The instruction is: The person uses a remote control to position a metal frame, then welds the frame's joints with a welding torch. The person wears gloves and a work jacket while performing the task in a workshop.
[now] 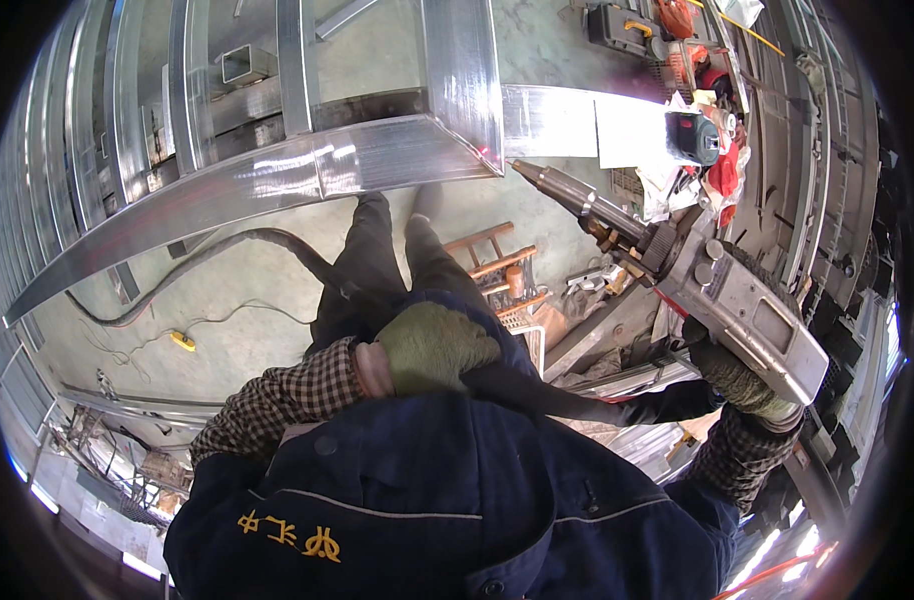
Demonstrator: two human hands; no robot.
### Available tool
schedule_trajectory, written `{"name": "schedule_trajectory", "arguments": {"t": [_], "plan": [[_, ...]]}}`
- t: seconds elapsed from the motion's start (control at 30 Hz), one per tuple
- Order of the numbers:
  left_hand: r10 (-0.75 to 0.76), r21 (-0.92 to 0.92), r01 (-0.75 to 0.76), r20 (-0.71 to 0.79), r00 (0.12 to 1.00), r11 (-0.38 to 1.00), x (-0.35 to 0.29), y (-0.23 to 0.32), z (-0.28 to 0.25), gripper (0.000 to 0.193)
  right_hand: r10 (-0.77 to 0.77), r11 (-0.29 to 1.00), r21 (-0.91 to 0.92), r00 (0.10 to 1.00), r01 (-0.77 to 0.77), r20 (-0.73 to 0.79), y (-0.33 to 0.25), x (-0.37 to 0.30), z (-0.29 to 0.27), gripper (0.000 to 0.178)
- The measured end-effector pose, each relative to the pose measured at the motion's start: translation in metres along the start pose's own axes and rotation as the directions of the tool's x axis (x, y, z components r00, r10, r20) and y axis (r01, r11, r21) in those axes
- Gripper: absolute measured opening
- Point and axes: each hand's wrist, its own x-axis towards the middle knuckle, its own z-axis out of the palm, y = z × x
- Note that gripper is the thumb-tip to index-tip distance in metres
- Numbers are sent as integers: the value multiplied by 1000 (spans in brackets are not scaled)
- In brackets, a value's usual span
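My right hand (742, 375), in a dark knitted glove, is wrapped around the grip of a handheld laser welding gun (747, 315). The gun has a grey metal body and a long tapered nozzle. Its tip lies close to the mitred corner of a shiny metal frame (377, 155); whether they touch I cannot tell. A thick black hose (567, 400) runs from the gun's grip across my front. My left hand (437, 350), in a green glove, is closed around this hose near my waist. Its fingertips are partly hidden.
Parallel metal bars (187, 90) fill the upper left. A teal-and-black tape measure (692, 138) sits on the bright surface at right, near a toolbox (622, 30). Below are a brown wooden stool (502, 265) and a yellow object (183, 341) on a thin floor cord.
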Motion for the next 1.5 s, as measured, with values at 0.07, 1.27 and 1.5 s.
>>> {"name": "schedule_trajectory", "arguments": {"t": [0.07,1.27,1.5], "plan": [[-2,-4,2,20,1000,1000,-2,-4,2,56,-20,986,-165,999,26,37,4,3,5,55],[-47,-11,48,24,999,999,-7,-4,-8,49,-59,953,302,979,-3,197,-13,43,-4,49],[-47,-32,48,23,999,998,-5,0,-12,46,-91,960,278,977,35,191,-12,44,-5,49]]}}
